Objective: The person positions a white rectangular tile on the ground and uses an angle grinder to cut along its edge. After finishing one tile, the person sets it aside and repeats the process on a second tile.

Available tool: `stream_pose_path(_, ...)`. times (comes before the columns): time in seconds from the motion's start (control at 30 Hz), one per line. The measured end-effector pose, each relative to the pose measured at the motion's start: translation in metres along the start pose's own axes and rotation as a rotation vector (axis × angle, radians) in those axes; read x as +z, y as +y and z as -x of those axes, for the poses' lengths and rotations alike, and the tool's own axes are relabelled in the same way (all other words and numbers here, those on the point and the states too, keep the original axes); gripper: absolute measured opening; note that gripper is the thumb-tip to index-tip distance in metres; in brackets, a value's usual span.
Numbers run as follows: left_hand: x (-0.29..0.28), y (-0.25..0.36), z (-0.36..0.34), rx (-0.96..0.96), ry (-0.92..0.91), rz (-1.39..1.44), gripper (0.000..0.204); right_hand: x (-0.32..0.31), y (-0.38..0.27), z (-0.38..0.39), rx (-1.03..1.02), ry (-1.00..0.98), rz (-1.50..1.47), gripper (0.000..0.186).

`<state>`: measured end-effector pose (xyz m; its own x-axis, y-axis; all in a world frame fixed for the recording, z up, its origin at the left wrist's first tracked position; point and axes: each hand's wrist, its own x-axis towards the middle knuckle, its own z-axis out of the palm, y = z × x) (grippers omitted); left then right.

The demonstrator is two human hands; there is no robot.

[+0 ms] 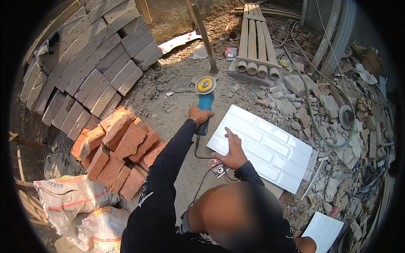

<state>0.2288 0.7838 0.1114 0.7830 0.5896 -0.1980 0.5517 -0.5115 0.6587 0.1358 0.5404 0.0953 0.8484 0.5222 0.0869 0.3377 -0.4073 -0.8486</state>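
My left hand (200,114) is wrapped round the body of a teal and black angle grinder (205,102). Its pale disc with a yellow centre (205,85) faces up, at the end away from me. The cord runs back toward my body. My right hand (233,152) has its fingers spread above the left edge of a white panel with a raised brick pattern (270,147); whether it touches the panel I cannot tell. Beneath that hand, a small printed packet (218,168) lies on the ground beside the cord.
Grey blocks (95,63) are stacked at the far left, with a pile of red bricks (135,141) and white sacks (76,196) nearer. Bamboo poles (257,38) lie at the back. Rubble (331,105) and a hose (314,114) cover the right. Another white panel (322,232) lies lower right.
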Motion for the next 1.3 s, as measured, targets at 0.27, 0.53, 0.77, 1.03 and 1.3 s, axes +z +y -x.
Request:
stream_pose_path(0.27,0.042,-0.086,-0.057,0.046,-0.037,-0.29,0.073,-0.129,0.194,0.136,0.687,0.784,0.361,0.062)
stream_pose_path(0.53,0.097,-0.102,-0.065,0.196,-0.086,-0.222,0.062,-0.187,0.281,0.269,1.122,0.936,0.369,0.059)
stream_pose_path(0.77,0.107,-0.089,-0.077,0.183,-0.057,-0.215,0.058,-0.15,0.29,0.261,1.014,0.909,0.192,0.057)
stream_pose_path(1.03,0.142,-0.043,-0.131,0.242,0.001,-0.23,0.064,-0.146,0.283,0.251,0.927,0.904,0.151,0.048)
stream_pose_path(1.3,0.168,0.001,-0.182,0.294,-0.19,-0.331,0.064,-0.143,0.267,0.268,1.042,0.881,0.019,0.055)
